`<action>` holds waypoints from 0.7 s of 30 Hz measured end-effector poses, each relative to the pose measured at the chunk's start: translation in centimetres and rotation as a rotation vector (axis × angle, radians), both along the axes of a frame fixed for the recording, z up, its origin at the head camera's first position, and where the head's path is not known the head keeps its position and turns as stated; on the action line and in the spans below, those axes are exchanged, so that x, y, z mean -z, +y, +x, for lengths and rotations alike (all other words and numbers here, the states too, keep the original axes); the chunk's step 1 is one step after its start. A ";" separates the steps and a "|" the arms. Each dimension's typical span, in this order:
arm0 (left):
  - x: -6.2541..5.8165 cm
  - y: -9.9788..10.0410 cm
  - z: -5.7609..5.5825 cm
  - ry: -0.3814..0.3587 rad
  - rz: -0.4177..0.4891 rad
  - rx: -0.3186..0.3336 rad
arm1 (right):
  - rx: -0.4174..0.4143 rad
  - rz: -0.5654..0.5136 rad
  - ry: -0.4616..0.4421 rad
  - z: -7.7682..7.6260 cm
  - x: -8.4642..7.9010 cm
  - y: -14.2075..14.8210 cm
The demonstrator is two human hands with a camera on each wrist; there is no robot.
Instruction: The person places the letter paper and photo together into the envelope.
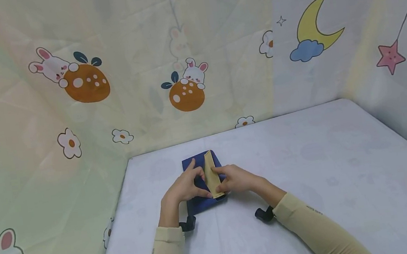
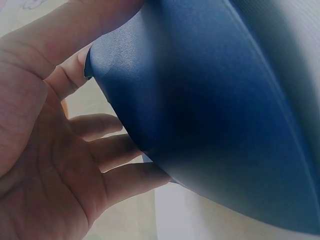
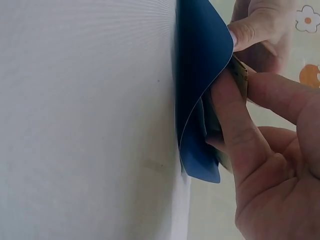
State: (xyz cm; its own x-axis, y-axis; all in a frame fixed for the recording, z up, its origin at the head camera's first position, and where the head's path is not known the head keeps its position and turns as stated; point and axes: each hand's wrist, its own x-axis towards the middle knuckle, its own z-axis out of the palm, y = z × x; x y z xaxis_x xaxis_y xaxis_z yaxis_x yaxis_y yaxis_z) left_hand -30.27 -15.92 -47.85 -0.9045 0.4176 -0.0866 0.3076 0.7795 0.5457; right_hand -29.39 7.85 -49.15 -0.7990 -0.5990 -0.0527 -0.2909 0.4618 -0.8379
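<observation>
A flexible dark blue sheet [image 1: 200,206] lies near the table's left side, its edges bent up. On it stands a narrow, tan, strip-like piece [image 1: 212,178]. My left hand [image 1: 184,186] pinches the raised edge of the sheet by thumb and index finger; its other fingers are spread behind that edge in the left wrist view. From the right, my right hand [image 1: 239,177] grips the tan piece, thumb at its near end. In the right wrist view the sheet [image 3: 200,65] curves up beside the right fingers, partly hiding the piece.
The white table [image 1: 311,172] stretches far to the right. Printed cloth walls [image 1: 132,67] stand behind it and at both sides. Black wrist mounts [image 1: 265,214] jut inward below both hands, and beige sleeves [image 1: 315,228] cover the forearms.
</observation>
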 end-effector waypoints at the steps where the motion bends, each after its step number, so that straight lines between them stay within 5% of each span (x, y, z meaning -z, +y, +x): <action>1: 0.0 0.0 0.0 0.001 -0.002 0.000 | -0.001 0.002 0.003 0.0 0.0 0.0; 12: -0.1 0.0 0.1 0.006 0.002 0.011 | -0.035 -0.001 0.043 0.4 0.1 -0.5; 21: -0.1 -0.1 0.0 -0.005 0.011 0.010 | 0.096 -0.062 -0.006 0.3 -0.2 -0.7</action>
State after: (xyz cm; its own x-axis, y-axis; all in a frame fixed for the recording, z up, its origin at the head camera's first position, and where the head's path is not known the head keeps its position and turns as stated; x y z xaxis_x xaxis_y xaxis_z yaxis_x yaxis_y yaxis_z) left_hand -30.23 -15.97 -47.75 -0.9000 0.4273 -0.0862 0.3126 0.7704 0.5556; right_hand -29.04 7.12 -48.94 -0.8526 -0.5221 -0.0225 -0.2432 0.4345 -0.8672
